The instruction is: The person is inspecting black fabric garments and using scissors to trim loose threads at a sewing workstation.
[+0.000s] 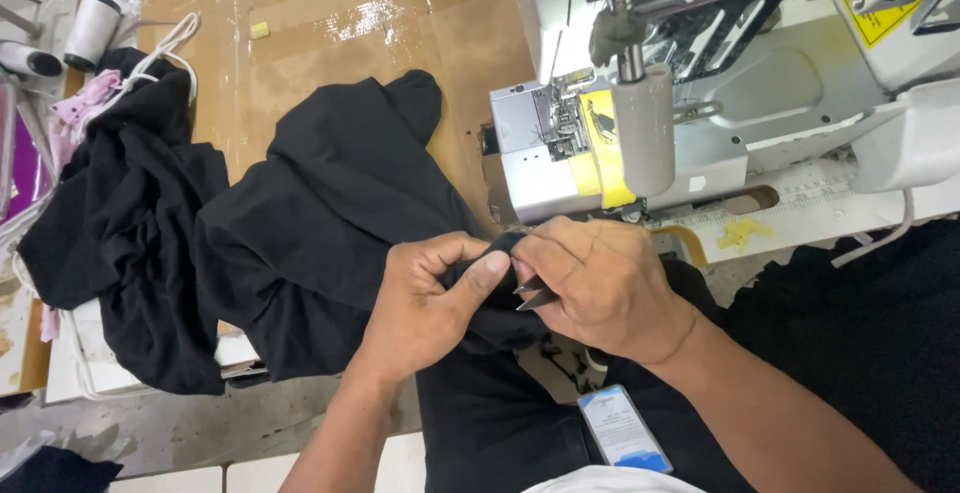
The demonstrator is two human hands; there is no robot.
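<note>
**Both hands on black fabric at the sewing machine**

The left hand [425,298] pinches a fold of the black garment [320,223] between thumb and fingers. The right hand [595,283], touching it, is closed around small metal thread snips [532,293] beside that fold. The garment trails left across the cardboard-covered counter [330,23]. Just behind the hands stands a white overlock sewing machine [720,93]; thread spools [90,28] sit far left.

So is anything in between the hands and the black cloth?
No, nothing. The left hand pinches a fold of the black cloth directly, and the right hand touches it too, holding small metal snips at the fold.
</note>
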